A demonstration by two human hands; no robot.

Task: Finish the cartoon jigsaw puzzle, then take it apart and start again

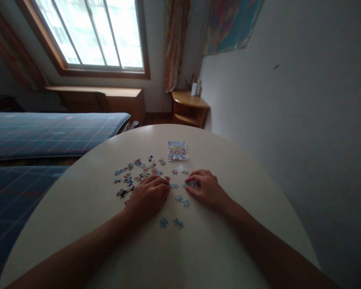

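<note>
In the head view, the work looks to be at an early sorting stage: a few pale-blue jigsaw pieces (178, 198) lie set apart just on the near side of the fingertips, and two more blue pieces (178, 223) lie farther toward the wearer. Left over is a loose scatter of multicoloured jigsaw pieces (137, 162), beside and beyond the left fingers; no finished picture shows. The left hand (150, 192) rests palm down, fingers curled close together, tips just beside a small light-blue piece (174, 186); whether they grip anything cannot be told. The right hand (207, 186) has thumb and forefinger slightly apart around small bluish pieces (194, 183); a pinch cannot be confirmed. Beyond both hands' fingertips, a colourful printed rectangular packet (177, 151) lies on the white round-edged table (216, 257).
</note>
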